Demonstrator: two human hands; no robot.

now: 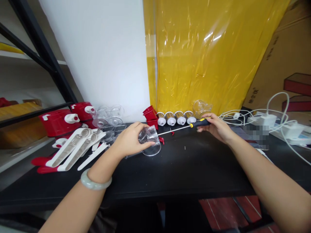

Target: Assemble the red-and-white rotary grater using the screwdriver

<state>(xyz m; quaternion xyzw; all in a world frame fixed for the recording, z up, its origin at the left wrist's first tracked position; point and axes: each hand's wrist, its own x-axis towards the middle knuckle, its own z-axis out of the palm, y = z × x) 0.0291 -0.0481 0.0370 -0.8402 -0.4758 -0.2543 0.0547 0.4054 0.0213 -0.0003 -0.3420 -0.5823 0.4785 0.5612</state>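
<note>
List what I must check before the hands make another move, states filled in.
1. Left hand gripping the clear plastic part: ok.
2. Right hand on the handle of the screwdriver: ok.
3. Screwdriver tip seated in the part: cannot tell; it reaches the part, but the contact is unclear.
4. Black table free of loose bits near the shaft: not ok; small red pieces lie there.
5. Four metallic cylinders lined up: ok, side by side.

Yellow sheeting (209, 55) beside printed cardboard (273, 64), white cables (279, 93) in front.
</note>
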